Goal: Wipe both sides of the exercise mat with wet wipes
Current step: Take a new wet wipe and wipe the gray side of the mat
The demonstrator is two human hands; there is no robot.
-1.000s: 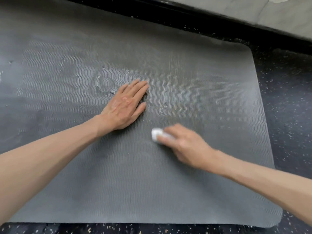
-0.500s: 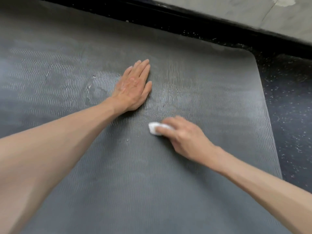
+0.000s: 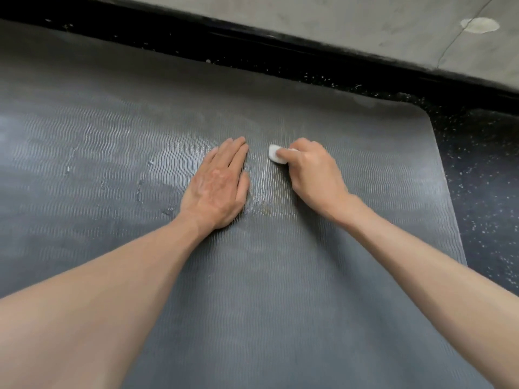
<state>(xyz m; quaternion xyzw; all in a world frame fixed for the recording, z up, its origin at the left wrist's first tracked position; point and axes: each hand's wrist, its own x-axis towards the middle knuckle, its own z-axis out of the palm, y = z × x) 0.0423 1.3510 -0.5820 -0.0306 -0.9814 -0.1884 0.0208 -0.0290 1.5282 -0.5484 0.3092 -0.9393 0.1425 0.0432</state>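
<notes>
Our left hand (image 3: 217,186) lies flat and straight-fingered on the mat (image 3: 280,304), whose long axis runs left to right. Our right hand (image 3: 311,175), curled, clamps a folded wipe (image 3: 275,154) against it.

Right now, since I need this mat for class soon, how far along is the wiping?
A wet sheen on the middle of the mat suggests that patch is wiped. In hand: the right hand grips a wet wipe against the mat while the left hand rests flat beside it. Left: the duller near stretch, and likely the underside, which faces the floor.
</notes>
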